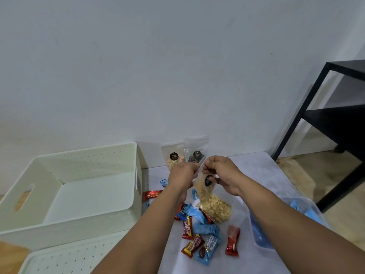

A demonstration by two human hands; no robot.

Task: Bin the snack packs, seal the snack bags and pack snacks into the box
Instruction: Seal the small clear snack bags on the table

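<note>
Your left hand (182, 172) and right hand (223, 171) both pinch the top edge of the clear snack bag (212, 200) — it hangs above the scattered snack packs (199, 232), the white box (79, 186) at nine o'clock.

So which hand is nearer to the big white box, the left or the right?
Left. The left hand pinches the top of the clear snack bag just right of the white box; the right hand holds the bag's other side, farther from the box.
</note>
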